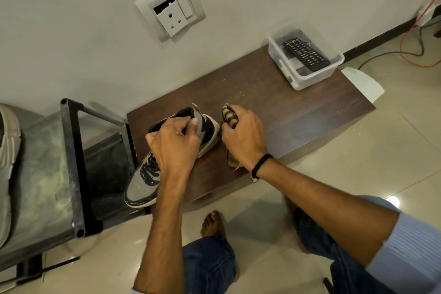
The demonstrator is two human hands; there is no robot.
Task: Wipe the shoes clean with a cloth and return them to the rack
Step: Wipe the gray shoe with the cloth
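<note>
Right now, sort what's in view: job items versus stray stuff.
For the job: grey-and-black sneaker held by left hand; striped cloth in right hand; metal shoe rack.

Lying about: TV remote in clear plastic tub; wall socket; orange cable.

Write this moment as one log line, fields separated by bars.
left hand: holds shoe at collar | right hand: grips cloth beside heel | shoe: on cabinet, toe over edge | rack: left

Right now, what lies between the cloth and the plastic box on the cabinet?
Nothing: in the head view, the stretch of brown cabinet top between the cloth and the box is bare wood.
</note>
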